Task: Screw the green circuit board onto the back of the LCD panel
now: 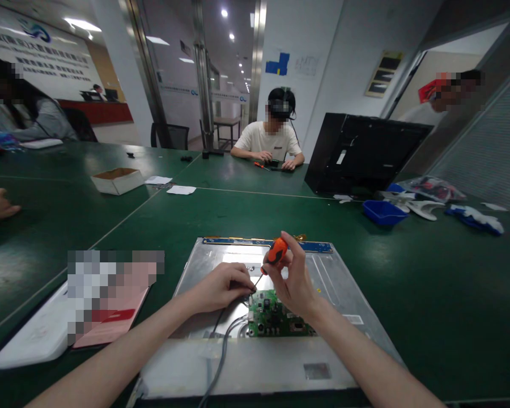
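Head camera view: you work with both hands over a flat metal panel (340,289) lying on a green surface (412,272), a green circuit board (266,320) mounted near its middle. Your right hand (296,280) grips an orange-and-black screwdriver (277,251), fingers wrapped about the handle, its thin shaft slanting down to the left toward the board's far left corner. Whether the tip touches the board cannot be told. Your left hand (227,287) meets it there, thumb and fingertips drawn close together at that corner; whether they pinch anything is hidden. A gray cable (224,357) curves from the board's left side to the panel's near edge, while a blue strip board (238,242) runs along the far edge. To your left lie a white item (34,343) and a pink item (114,328), both partly pixelated. Farther off, an open cardboard box (117,181) sits near loose white paper (181,190). Across from you, a person in a white T-shirt (259,136) sits with both hands on the surface; to the right, a blue tray (385,212) rests before a tilted black monitor housing (372,150).
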Motion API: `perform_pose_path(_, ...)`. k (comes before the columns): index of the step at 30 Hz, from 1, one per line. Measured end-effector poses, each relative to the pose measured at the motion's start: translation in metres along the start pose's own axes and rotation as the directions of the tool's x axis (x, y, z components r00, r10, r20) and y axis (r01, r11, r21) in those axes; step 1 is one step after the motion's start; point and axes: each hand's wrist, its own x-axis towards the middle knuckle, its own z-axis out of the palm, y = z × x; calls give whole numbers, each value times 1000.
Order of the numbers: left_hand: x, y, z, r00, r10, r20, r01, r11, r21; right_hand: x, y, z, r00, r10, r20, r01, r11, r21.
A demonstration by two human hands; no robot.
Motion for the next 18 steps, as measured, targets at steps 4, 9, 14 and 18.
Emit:
perform_pose_path(4,0,-1,1,1000,-3,-1,3,1000,-1,-1,1,1,1000,-11,10,11,1000,-22)
perform_pose_path(9,1,0,1,1000,-9,-3,9,1000,17,-1,0,1,999,-38,12,38,998,-55)
perform_pose_path(14,1,1,0,1000,-13,-5,13,1000,8,1,-2,0,998,-59,18,61,996,-69)
perform_pose_path(18,2,1,0,1000,-7,12,8,1000,-12,2,-4,-1,996,-81,37,84,991,-100)
